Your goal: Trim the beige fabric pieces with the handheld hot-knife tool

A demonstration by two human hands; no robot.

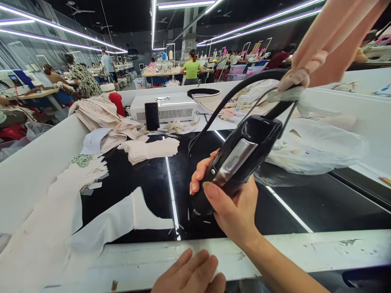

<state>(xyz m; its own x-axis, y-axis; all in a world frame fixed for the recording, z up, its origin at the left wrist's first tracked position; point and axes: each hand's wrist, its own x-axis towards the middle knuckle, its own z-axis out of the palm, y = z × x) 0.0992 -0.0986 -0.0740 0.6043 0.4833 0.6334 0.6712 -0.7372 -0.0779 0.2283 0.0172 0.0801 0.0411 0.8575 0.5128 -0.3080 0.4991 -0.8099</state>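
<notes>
My right hand [236, 205] is wrapped round a black handheld power tool [247, 148] with a silver metal lever on its side. The tool is tilted, its lower end over the glossy black tabletop [146, 175]. A thick black cord [227, 97] runs from its upper end, where a knotted pink cloth strip [317, 61] hangs down to it. My left hand [192, 274] is by the white front edge, fingers stretched out, with nothing visible in it. Left of the hands lies a long pale fabric piece [113, 221] with a curved end.
A folded cream fabric stack [149, 149] and a larger fabric heap [105, 118] lie at the left. Behind them stand a white vented box [171, 106] and a phone [152, 116]. A clear plastic bag [317, 146] lies at right. Several people work farther back.
</notes>
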